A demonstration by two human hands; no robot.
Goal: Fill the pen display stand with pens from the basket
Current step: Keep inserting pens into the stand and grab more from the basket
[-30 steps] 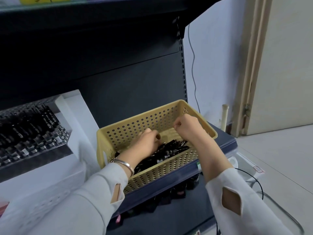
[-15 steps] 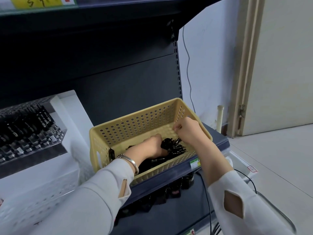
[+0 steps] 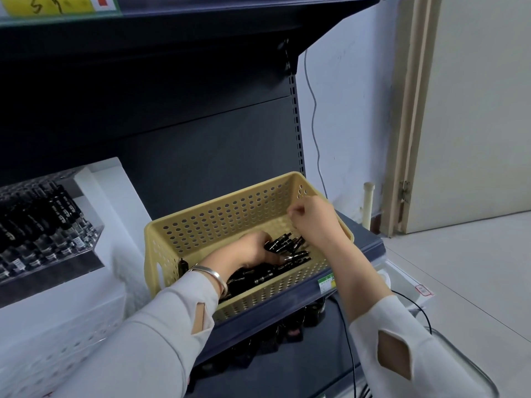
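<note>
A yellow perforated basket [image 3: 218, 216] sits on the dark shelf, holding several black pens [image 3: 290, 248]. My left hand [image 3: 250, 251] reaches down into the basket and its fingers curl round a bunch of the pens. My right hand [image 3: 311, 218] hovers over the basket's right end with fingers loosely curled; I cannot see anything in it. The clear pen display stand [image 3: 57, 234] stands at the left on a white box, with several black pens upright in its slots.
The dark shelf edge [image 3: 367, 248] carries a price label. A white perforated box [image 3: 57, 340] lies below the stand. A black cable [image 3: 347, 340] hangs under the shelf. A door and floor lie to the right.
My left hand has pushed deeper into the basket and closed round pens. My right hand has lifted slightly above the basket's right end. The view has shifted a little.
</note>
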